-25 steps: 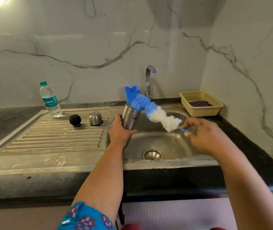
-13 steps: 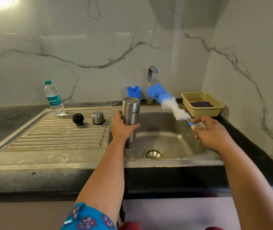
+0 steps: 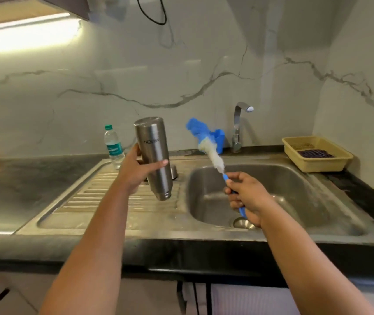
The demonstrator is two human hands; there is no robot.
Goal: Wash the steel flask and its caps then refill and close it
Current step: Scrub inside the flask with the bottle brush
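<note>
My left hand (image 3: pixel 133 171) grips the steel flask (image 3: pixel 155 155) around its middle and holds it in the air above the drainboard (image 3: pixel 86 201). The flask is tipped over, closed base up and narrow neck down. My right hand (image 3: pixel 247 194) grips the blue handle of a bottle brush (image 3: pixel 206 142) over the sink basin (image 3: pixel 295 189). The brush's white and blue bristles point up and to the left, clear of the flask. A steel cap (image 3: pixel 174 172) peeks out behind the flask on the drainboard. The black cap is hidden behind my hand.
A small water bottle (image 3: pixel 113 146) stands at the back of the drainboard. The tap (image 3: pixel 238 126) and a blue holder (image 3: pixel 219 137) are behind the basin. A yellow basket (image 3: pixel 317 164) with a dark scrubber sits on the right counter. The drain (image 3: pixel 240 222) shows under my right wrist.
The brush came out of the flask. My left hand lifted the flask out of the basin, carried it left over the drainboard and turned it neck down. My right hand drew back.
</note>
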